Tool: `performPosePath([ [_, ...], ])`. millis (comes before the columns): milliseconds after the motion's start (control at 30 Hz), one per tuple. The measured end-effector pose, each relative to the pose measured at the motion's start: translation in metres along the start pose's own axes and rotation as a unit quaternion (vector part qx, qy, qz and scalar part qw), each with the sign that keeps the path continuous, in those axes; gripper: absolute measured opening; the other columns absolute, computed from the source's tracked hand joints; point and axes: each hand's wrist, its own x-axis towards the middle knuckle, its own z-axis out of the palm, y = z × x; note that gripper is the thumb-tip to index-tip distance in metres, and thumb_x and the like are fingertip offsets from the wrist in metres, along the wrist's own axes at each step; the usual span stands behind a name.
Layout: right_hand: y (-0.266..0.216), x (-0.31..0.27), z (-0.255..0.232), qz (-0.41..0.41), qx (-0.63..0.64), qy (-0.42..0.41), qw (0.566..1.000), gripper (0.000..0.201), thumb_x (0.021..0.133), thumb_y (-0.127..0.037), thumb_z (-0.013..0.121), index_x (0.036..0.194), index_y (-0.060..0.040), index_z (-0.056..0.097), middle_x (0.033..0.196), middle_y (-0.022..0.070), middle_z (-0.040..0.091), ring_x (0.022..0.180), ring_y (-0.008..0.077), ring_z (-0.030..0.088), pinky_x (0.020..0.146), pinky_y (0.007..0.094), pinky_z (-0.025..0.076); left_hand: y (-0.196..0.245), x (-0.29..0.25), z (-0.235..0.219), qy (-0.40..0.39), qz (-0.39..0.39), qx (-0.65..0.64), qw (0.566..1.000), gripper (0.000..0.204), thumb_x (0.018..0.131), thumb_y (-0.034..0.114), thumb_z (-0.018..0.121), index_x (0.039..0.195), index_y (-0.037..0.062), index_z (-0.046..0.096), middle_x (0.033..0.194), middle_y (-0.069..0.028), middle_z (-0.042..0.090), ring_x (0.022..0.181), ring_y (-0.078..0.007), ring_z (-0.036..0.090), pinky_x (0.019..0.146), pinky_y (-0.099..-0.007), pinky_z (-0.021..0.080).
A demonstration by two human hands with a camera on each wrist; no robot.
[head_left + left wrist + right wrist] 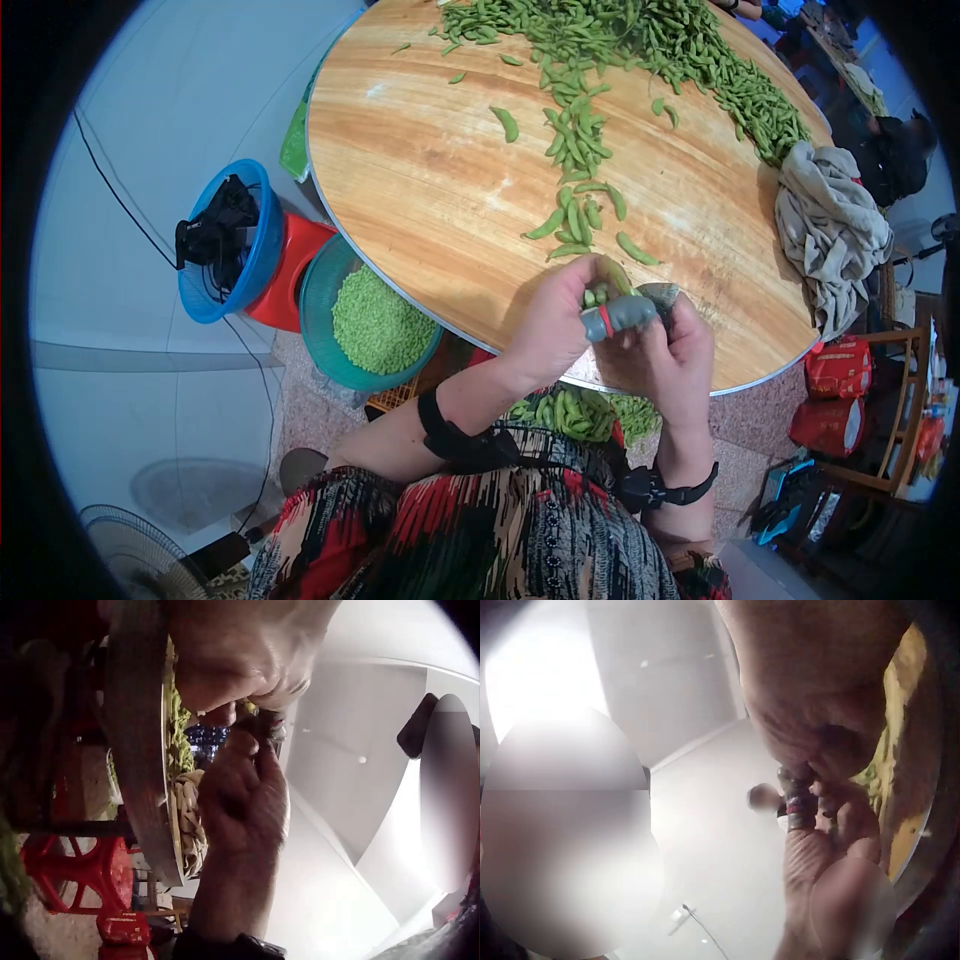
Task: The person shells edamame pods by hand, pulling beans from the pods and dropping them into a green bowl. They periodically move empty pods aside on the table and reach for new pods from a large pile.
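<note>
My left hand (552, 322) grips green soybean pods (617, 276) in its curled fingers, just over the table's near edge. Its thumb wears a grey cover (628, 314) with a red band. Right up against it, my right hand (682, 352) pinches at the pods, a grey cover (659, 294) on one of its digits. The pinch itself is hidden behind the fingers. Both hands meet fingertip to fingertip in the left wrist view, where the right hand (244, 799) is below. Loose pods (575, 220) lie on the wooden table (420, 150) beyond them.
A big pile of pods (690, 50) covers the far side. A grey cloth (828, 220) drapes over the right edge. Below left stand a teal basket (315, 345) of shelled beans (380, 325) and a blue basin (262, 215). More pods (565, 412) are at the lap.
</note>
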Motion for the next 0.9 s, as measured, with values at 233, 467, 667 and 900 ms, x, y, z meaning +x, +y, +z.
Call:
performPosePath([
  [233,-0.008,0.009,-0.029,0.234,0.335,-0.100,0.907,0.008,0.085,0.002,0.050,0.089,0.0017,0.056,0.069,0.0003,0.058,0.059,0.0057,0.051,0.054,0.0210,0.043,0.004,0.002,-0.009,-0.007,-0.017,0.121,0.992,0.013,0.085,0.012,0.060,0.094,0.0047,0.056,0.077,0.0006,0.056,0.065,-0.0062,0.052,0.058,-0.0192,0.041],
  [467,-0.009,0.009,0.002,-0.040,-0.155,0.040,0.986,0.008,0.084,0.000,0.052,0.090,0.0020,0.058,0.065,0.0010,0.056,0.057,0.0079,0.051,0.053,0.0212,0.041,0.001,0.015,-0.014,0.043,-0.059,0.089,0.993,0.015,0.083,0.004,0.053,0.097,0.0031,0.058,0.076,-0.0002,0.055,0.065,-0.0065,0.050,0.056,-0.0169,0.038],
  [667,-0.032,0.022,-0.052,0.134,-0.007,-0.331,0.934,0.013,0.083,-0.007,0.056,0.094,-0.0003,0.059,0.064,0.0037,0.055,0.059,0.0137,0.052,0.055,0.0256,0.041,0.068,-0.022,-0.046,0.209,0.070,0.050,0.974,0.022,0.088,0.014,0.047,0.101,0.0002,0.057,0.079,-0.0015,0.054,0.060,-0.0051,0.047,0.048,-0.0168,0.035],
  [900,0.007,0.053,-0.028,-0.057,-0.503,-0.048,0.861,0.021,0.079,-0.016,0.058,0.096,-0.0049,0.059,0.070,0.0204,0.059,0.068,0.0365,0.058,0.061,0.0428,0.044,0.117,-0.108,-0.170,0.397,0.049,0.525,0.751,0.022,0.082,0.005,0.055,0.103,0.0008,0.060,0.098,-0.0061,0.059,0.085,-0.0166,0.057,0.072,-0.0240,0.044],
])
